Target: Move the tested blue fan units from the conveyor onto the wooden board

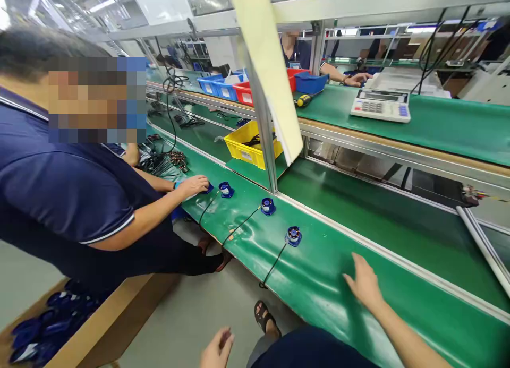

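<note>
My right hand hovers by the green work surface, thumb and fingers apart and holding nothing. Low at the bottom edge is my left hand, off the bench front, its fingers loosely bent with a gap at the thumb; no object shows in it. Nearest to my hands on the bench is a small round blue part with a dark centre and a black cable hanging towards the front edge. Further left stand a second such blue part and a third blue part, each with its cable.
A co-worker's hand rests on another blue part at the left. Beyond lie tangled cables. A yellow bin stands behind a metal post. The upper shelf bears a calculator-like device. A carton of blue parts sits lower left.
</note>
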A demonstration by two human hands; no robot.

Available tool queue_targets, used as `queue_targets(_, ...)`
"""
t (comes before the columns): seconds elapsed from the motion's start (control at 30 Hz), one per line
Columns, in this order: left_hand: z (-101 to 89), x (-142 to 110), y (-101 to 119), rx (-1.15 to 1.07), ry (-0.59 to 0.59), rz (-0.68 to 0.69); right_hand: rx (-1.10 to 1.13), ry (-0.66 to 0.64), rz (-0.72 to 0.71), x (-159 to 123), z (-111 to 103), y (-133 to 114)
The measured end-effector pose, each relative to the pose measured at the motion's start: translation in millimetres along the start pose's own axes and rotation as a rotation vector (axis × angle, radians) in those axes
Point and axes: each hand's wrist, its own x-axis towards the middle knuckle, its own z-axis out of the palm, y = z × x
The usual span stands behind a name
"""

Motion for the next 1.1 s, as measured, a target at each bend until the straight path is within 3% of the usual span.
queue_targets(0.07,-37.8,51,23,0.059,0.107,0.119,-0.012,-0.071,-0.105,30,27,-98)
queue_targets(0.13,-71.7,101,48,0.124,0.199,0.268,-0.043,-0.134,-0.164,61,44,-167)
queue_targets(0.2,-96.9,148,72,0.163,0.245,0.422,-0.073,-0.175,-0.171,91,52,-210)
queue_targets(0.27,-109.6,188,91,0.171,0.250,0.536,-0.103,-0.172,-0.154,115,55,-238)
queue_targets(0.33,-108.3,217,102,0.166,0.236,0.587,-0.133,-0.151,-0.141,135,56,-259)
queue_targets(0.4,-95.3,232,106,0.173,0.224,0.592,-0.154,-0.163,-0.156,151,60,-279)
queue_targets(0.53,-57.1,233,105,0.240,0.207,0.573,-0.173,-0.219,-0.198,184,74,-316)
queue_targets(0.67,-33.3,224,116,0.339,0.173,0.434,-0.185,-0.234,-0.155,214,80,-338)
queue_targets(0.8,-23.0,215,132,0.342,0.011,0.391,-0.138,-0.286,-0.201,227,77,-336)
queue_targets(1.0,8.4,170,137,0.250,-0.061,0.423,-0.115,-0.333,-0.301,218,60,-296)
queue_targets(1.1,38.3,141,132,0.140,-0.211,0.351,-0.105,-0.345,-0.308,200,46,-257)
